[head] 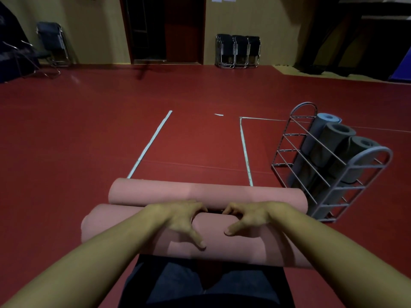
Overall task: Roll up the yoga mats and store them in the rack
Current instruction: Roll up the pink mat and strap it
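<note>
Fingers [201,242] of both hands curl over the near pink roll [213,241], lower centre; soft, light foam, best gripped mid-length.

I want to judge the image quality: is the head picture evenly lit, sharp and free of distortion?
Head view: dim, warm light; the far right corner is almost black. Wide-angle bending curves the rack and stretches the forearms. The left hand, the right hand and the pink mat look soft, not crisp. No strong glare.
</note>
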The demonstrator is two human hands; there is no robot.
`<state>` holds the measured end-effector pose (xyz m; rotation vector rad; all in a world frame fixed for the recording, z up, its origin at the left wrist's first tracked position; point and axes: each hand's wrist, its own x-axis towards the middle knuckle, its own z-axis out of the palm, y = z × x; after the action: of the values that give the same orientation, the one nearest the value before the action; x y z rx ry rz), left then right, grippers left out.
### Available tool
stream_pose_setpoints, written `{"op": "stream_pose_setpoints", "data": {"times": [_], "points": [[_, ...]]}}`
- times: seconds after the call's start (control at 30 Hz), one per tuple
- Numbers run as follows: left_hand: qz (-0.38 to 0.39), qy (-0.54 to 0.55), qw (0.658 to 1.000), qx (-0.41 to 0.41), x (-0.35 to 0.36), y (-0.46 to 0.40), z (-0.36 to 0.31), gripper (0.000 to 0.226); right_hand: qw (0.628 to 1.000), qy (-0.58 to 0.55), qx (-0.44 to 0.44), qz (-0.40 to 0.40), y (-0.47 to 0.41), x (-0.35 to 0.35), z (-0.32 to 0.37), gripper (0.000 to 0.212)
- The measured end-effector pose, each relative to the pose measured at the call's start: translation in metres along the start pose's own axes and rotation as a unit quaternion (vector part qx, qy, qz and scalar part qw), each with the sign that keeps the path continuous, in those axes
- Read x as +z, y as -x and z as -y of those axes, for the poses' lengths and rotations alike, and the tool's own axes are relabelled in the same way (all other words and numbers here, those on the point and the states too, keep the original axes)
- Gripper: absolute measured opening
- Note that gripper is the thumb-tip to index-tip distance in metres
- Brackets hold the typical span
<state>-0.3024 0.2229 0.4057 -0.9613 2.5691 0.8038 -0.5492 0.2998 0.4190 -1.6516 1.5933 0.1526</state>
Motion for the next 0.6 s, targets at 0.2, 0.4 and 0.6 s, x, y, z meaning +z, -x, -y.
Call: {"op": "stream_pose_setpoints", "data": {"times": [0.2, 0.4, 0.6], "points": [[-0.001, 0.044, 0.999, -0.023, 0.0, -0.001, 0.006, 0.089, 0.986, 0.162, 0.009, -0.029, -0.007, 0.017, 0.012, 0.118], [-0.014, -0.008, 1.0, 0.005, -0.001, 0.003, 0.001, 0.107, 0.995, 0.041, -0.055, -0.073, -0.007, 0.014, -0.002, 0.083], [-0.043, -0.026, 0.999, 0.003, 0.003, -0.003, 0.008, 0.097, 0.995, 0.05, -0.011, -0.089, -0.018, 0.011, -0.012, 0.091]]}}
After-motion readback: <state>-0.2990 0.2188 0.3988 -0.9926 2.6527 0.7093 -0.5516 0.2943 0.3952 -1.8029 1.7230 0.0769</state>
